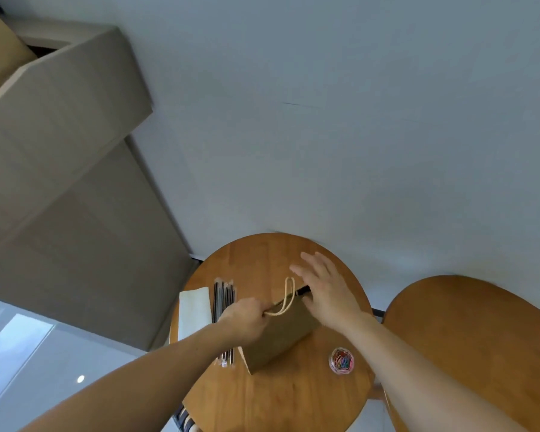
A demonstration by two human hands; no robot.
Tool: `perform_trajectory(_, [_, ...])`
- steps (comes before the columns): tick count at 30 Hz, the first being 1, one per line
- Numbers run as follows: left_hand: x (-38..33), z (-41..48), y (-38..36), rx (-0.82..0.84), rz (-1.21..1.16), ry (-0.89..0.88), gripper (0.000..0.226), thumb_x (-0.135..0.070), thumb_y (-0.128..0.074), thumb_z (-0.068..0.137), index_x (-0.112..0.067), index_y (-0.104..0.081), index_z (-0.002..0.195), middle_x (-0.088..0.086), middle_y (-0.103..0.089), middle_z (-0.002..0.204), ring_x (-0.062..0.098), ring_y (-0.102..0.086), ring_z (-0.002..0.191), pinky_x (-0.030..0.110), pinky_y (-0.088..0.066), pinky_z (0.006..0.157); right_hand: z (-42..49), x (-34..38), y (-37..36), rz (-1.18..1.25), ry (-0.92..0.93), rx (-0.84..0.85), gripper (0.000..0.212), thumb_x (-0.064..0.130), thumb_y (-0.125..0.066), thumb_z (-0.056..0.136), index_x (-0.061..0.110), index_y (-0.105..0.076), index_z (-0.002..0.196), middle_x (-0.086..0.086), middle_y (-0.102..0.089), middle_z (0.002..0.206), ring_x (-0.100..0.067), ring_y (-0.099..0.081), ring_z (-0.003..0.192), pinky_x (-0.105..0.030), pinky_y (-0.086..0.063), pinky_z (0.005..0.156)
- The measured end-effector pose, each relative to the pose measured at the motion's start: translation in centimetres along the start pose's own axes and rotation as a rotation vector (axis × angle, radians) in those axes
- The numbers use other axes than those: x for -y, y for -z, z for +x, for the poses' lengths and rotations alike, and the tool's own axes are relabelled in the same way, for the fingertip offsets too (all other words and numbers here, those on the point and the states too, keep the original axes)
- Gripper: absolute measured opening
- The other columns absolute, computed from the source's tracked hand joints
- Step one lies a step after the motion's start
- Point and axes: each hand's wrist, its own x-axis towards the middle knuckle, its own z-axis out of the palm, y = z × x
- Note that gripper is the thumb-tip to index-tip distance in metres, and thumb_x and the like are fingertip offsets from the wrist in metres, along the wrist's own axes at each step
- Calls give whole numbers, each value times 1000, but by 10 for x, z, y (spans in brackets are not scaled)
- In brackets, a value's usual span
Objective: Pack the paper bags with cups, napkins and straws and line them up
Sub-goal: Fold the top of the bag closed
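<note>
Paper bag sits near the middle of the round wooden worktop, lying tilted with its mouth toward 12 o'clock. It's plain brown kraft paper, matte, box-shaped with creased sides and a looped twisted-paper handle. I'd guess it's super light and a bit floppy, so it'll crumple or tip if you squeeze the walls. Best to hold it at the top rim right by the handle, where the paper is doubled.

That's pretty much what the left hand is doing, with its fingers curled tight around the rim at the handle's base. The right hand is flat with its fingers spread at the mouth, holding nothing. I can't tell if the thumb actually touches the rim.

At 9 o'clock from the bag there's a row of thin dark straws in clear wrappers, then a stack of soft white napkins just past them. A small round tub of colourful paper clips is at 4 o'clock, and a second wooden table is at 3.
</note>
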Motion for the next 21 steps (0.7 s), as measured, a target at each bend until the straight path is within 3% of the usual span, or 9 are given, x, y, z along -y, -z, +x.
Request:
perform_trajectory(2, [0,6,9,14,-6,-48,20,-24,-42,99,-33,-55,89,-6,-62,81,19,-64,83,30,-47,66,7,-8,1,-75,53,106,32,30,-67,91,28,-65,123,10,-42,150,-19,-20,147,-45,-21,120])
perform_trajectory(4, [1,11,14,13,-16,-58,18,-27,-45,100,-31,-63,98,-6,-66,87,17,-64,86,30,-51,69,10,-12,2,-122,82,121,18,38,-62,93,28,-73,104,14,-64,118,-16,-43,129,-41,-26,114])
perform_trajectory(7, [1,19,14,-86,12,-45,22,-37,-51,98,-34,-68,112,-11,-70,96,10,-64,85,26,-52,69,8,-15,0,-55,75,28,16,35,-62,94,24,-73,89,12,-66,86,-16,-57,94,-33,-40,88])
perform_trajectory(10, [-3,26,4,-216,67,-48,25,-43,-52,94,-40,-65,115,-13,-71,98,8,-65,86,25,-52,69,4,-20,-1,48,21,0,15,30,-63,94,19,-72,91,5,-64,81,-18,-58,78,-34,-46,68])
perform_trajectory(14, [-2,31,-14,-233,191,-74,26,-38,-51,96,-38,-63,118,-10,-71,99,11,-65,86,25,-52,73,1,-26,-5,63,12,24,15,34,-62,94,22,-72,94,9,-63,81,-13,-56,76,-31,-47,69])
perform_trajectory(16, [0,35,-16,-248,202,-93,25,-34,-49,97,-38,-64,116,-8,-71,97,13,-65,85,25,-48,73,-2,-34,-6,145,2,-8,18,37,-59,96,23,-71,100,13,-65,89,-8,-55,85,-26,-46,74])
perform_trajectory(19, [5,41,-13,-261,197,-124,25,-32,-47,98,-35,-65,115,-4,-71,95,20,-66,88,27,-41,71,-15,-50,-7,356,-199,-226,23,40,-49,101,30,-64,116,24,-58,107,6,-51,101,-13,-41,83])
perform_trajectory(21, [8,45,-10,-282,180,-145,24,-34,-46,100,-33,-66,114,-3,-71,93,20,-66,87,27,-36,69,-31,-64,-16,444,-408,-371,15,31,-47,102,30,-63,101,23,-62,93,5,-58,87,-12,-43,70])
